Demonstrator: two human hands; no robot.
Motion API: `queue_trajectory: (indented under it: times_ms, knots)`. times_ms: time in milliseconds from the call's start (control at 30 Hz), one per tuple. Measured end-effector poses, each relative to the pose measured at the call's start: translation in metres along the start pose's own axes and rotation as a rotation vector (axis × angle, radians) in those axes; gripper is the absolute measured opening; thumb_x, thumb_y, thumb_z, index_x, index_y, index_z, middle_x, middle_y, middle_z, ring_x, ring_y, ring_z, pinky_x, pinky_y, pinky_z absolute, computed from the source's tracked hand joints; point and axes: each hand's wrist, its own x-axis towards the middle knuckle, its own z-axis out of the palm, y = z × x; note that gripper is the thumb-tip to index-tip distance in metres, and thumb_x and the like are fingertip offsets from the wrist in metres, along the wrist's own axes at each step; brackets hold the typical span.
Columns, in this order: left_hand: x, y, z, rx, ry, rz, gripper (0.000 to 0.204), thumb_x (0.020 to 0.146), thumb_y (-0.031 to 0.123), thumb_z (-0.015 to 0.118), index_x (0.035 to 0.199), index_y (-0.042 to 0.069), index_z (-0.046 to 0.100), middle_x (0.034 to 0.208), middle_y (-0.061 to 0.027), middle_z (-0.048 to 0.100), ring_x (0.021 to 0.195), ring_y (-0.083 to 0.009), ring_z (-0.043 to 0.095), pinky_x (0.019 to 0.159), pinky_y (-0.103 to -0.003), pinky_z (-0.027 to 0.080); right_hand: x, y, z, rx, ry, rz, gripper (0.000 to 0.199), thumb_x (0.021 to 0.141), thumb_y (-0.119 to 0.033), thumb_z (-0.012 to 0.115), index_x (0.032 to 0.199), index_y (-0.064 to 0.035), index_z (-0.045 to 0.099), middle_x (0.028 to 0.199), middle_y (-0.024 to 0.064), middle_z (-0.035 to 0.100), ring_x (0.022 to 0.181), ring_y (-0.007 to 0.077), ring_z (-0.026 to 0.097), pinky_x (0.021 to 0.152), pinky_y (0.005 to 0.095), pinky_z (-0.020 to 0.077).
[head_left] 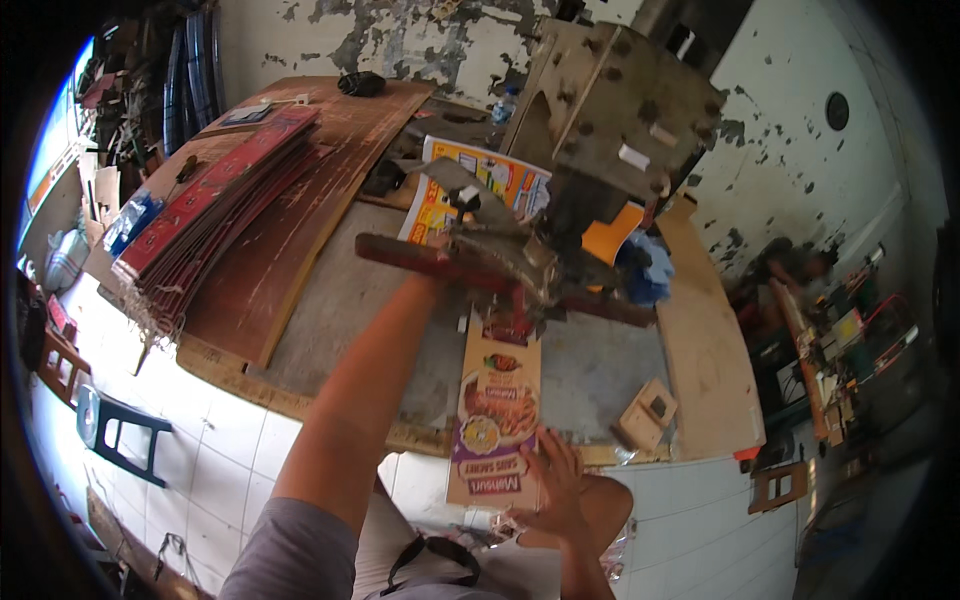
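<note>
The right hand (556, 490) touches the right edge of the long, flat, printed card (500, 385), its fingers loosely spread; whether they pinch it, I cannot tell. The card overhangs the worktop's (590, 365) near edge, so uneven pressure could bend it. The left hand is hidden behind the rough red bar (400, 255), its fingers unseen; the heavy, scuffed press (620, 105) could crush them if it dropped.

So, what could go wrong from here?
The left forearm ends behind the red bar, hiding the hand; fingers might get pinched if that bar moves. The printed card overhangs the near edge of the table, with the right hand at its right side; it could bend or slip askew.
</note>
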Motion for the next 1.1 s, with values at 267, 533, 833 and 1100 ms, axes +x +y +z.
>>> queue_trajectory:
  times_ms: [267,533,833,1100]
  knots:
    - [0.039,-0.028,0.022,-0.832,0.296,-0.157,0.051,0.105,0.027,0.063,0.149,0.003,0.059,0.143,-0.0166,0.064,0.133,-0.0314,0.058,0.114,-0.047,0.044,-0.006,0.002,-0.004,0.013,-0.058,0.07,0.107,0.075,-0.086,0.075,0.153,-0.014,0.062,0.17,0.021,0.044,0.158,0.0429,0.036,0.126,0.0602,0.0159]
    - [0.071,-0.003,0.019,-1.029,0.149,-0.074,0.05,0.106,0.025,0.066,0.149,0.002,0.059,0.136,-0.0114,0.069,0.123,-0.0244,0.065,0.107,-0.041,0.051,-0.019,0.003,-0.004,-0.068,-0.12,0.12,0.104,0.078,-0.086,0.071,0.152,-0.014,0.06,0.17,0.0254,0.042,0.158,0.046,0.034,0.124,0.0629,0.0177]
    - [0.075,0.016,0.002,-1.153,-0.012,-0.073,0.051,0.11,0.029,0.068,0.151,0.0,0.059,0.13,-0.0077,0.075,0.112,-0.0167,0.071,0.098,-0.031,0.058,-0.006,-0.009,-0.008,-0.132,-0.085,0.087,0.098,0.088,-0.087,0.061,0.144,-0.0061,0.065,0.165,0.0283,0.049,0.152,0.0477,0.042,0.124,0.0594,0.0224]
    - [0.073,0.058,-0.008,-1.126,0.223,-0.041,0.052,0.113,0.038,0.064,0.148,0.0,0.063,0.123,-0.0055,0.075,0.106,-0.0114,0.067,0.094,-0.029,0.055,0.017,-0.019,-0.022,-0.288,-0.159,0.1,0.1,0.093,-0.086,0.055,0.145,-0.0019,0.064,0.165,0.026,0.049,0.153,0.0415,0.045,0.124,0.0565,0.0268]
